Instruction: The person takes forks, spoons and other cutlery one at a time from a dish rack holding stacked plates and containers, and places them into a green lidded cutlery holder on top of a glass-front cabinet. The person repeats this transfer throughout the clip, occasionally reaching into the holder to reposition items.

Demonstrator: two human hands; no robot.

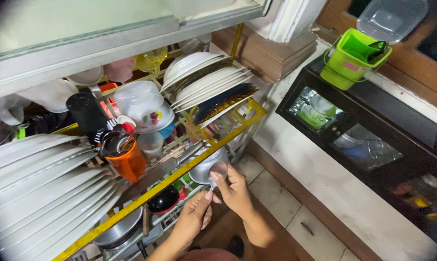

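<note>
My right hand is closed on a small metal ladle, thumb pressed just under its round bowl. The ladle sits against a metal pot on the lower shelf of a yellow-framed dish rack. My left hand is directly below with curled fingers. Its fingertips meet the ladle's short stem, and whether they grip it is unclear.
The rack holds rows of white plates, more plates, an orange cup of utensils, a white lidded bowl and a black pan. A black glass-front cabinet stands on the right, with a green bucket on top.
</note>
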